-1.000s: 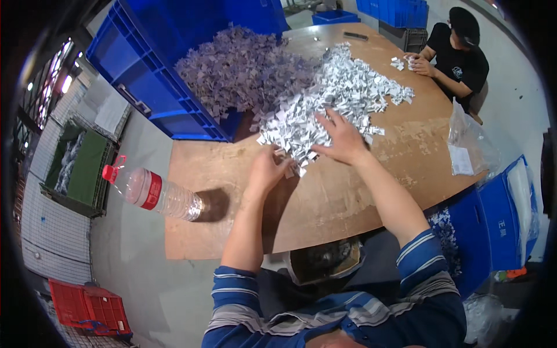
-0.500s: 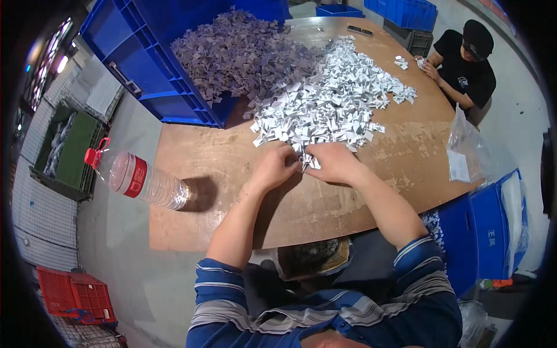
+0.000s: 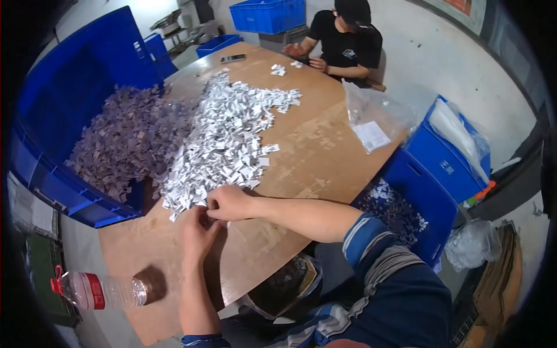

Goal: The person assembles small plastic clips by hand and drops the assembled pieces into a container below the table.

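Observation:
A large heap of small white flat pieces (image 3: 232,124) spreads over the wooden table (image 3: 307,145), and its left part lies in shadow. At the heap's near edge my left hand (image 3: 199,235) and my right hand (image 3: 233,203) meet, fingertips close together. Both are closed in a pinch. The fingers hide whatever is between them. A few white pieces lie right beside my fingertips.
A big blue crate (image 3: 64,116) lies on its side, opening onto the heap. A water bottle (image 3: 98,290) stands at the near left. A phone (image 3: 233,58), plastic bag (image 3: 371,116) and blue bin (image 3: 432,223) of pieces are around. Opposite sits a person (image 3: 348,46) in black.
The view has swung to the right, so the table and heap appear farther left. My hands stay together at the heap's near edge. The other person's hand has lifted off the small pieces.

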`<state>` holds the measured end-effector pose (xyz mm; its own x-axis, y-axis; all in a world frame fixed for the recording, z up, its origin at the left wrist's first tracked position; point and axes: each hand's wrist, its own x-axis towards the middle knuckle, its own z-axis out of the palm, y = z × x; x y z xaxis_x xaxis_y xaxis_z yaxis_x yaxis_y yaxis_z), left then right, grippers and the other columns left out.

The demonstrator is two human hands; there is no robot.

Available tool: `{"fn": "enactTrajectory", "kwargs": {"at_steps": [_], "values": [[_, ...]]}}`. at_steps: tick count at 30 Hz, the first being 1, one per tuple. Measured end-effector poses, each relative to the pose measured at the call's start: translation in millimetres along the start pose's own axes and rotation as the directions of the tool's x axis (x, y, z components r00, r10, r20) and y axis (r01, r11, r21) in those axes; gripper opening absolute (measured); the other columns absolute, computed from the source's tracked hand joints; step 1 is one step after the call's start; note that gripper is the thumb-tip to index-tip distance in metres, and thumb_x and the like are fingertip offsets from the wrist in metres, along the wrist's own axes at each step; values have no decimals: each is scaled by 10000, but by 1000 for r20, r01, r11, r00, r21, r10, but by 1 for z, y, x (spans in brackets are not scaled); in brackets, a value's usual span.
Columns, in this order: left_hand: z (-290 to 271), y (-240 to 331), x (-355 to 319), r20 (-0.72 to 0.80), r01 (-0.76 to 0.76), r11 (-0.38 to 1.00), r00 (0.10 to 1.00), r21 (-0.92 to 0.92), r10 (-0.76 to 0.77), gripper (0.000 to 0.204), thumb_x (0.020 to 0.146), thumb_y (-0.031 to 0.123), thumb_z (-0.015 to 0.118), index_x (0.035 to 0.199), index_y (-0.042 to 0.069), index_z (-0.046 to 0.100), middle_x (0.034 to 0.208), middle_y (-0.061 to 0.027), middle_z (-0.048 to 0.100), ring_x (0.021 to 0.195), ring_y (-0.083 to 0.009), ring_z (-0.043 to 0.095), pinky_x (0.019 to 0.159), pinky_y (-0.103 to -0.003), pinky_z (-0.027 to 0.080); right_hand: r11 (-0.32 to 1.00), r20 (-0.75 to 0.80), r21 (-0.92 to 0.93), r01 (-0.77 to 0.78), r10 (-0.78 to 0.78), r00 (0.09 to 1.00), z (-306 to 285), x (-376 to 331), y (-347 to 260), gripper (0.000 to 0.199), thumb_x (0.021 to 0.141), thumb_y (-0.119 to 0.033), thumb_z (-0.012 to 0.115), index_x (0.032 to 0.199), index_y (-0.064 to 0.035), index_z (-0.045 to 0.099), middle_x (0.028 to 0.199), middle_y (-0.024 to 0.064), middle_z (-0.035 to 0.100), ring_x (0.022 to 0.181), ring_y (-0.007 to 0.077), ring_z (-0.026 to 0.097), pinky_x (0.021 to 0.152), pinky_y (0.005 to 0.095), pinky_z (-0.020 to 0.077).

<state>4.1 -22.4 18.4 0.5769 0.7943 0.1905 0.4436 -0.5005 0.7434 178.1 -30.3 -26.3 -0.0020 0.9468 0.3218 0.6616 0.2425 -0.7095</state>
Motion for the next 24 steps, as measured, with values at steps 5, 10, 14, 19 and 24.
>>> {"fn": "enactTrajectory", "kwargs": {"at_steps": [5,10,14,19,24], "values": [[8,-14,14,29,-3,1000,1000,25,2,229,800,139,747,963,5,660,826,-98,667,707,-238,595,692,-327,500,989,-10,137,-50,52,999,-16,3,12,152,800,-181,697,719,-62,649,684,56,681,602,248,608,623,362,514],[-24,-41,8,-21,84,979,996,187,-81,169,826,85,648,970,-4,653,856,-126,683,769,-230,638,714,-328,511,985,211,156,73,-106,972,-13,27,6,139,728,-126,708,832,-60,643,731,77,673,643,278,604,633,395,518],[-10,-10,12,-85,401,900,904,-171,-419,286,821,153,656,1048,-20,643,901,-171,685,822,-254,651,755,-342,541,988,342,-76,-131,149,928,-61,5,-14,389,736,-130,682,1109,-29,637,930,152,700,820,328,649,749,425,534],[-5,-35,12,-20,91,995,996,-47,-92,373,829,25,711,1196,7,644,1083,-123,713,909,-215,676,781,-311,538,959,177,-274,-69,121,977,-69,-1,11,303,823,-310,695,990,-57,702,918,158,732,821,397,667,758,448,530],[-12,-46,9,82,-117,992,989,-49,121,218,860,10,704,1077,10,701,971,-82,720,776,-180,647,720,-290,526,928,283,-353,117,-13,959,-60,-9,-16,222,823,-232,679,969,-68,713,866,145,729,796,385,669,737,448,528]]}}
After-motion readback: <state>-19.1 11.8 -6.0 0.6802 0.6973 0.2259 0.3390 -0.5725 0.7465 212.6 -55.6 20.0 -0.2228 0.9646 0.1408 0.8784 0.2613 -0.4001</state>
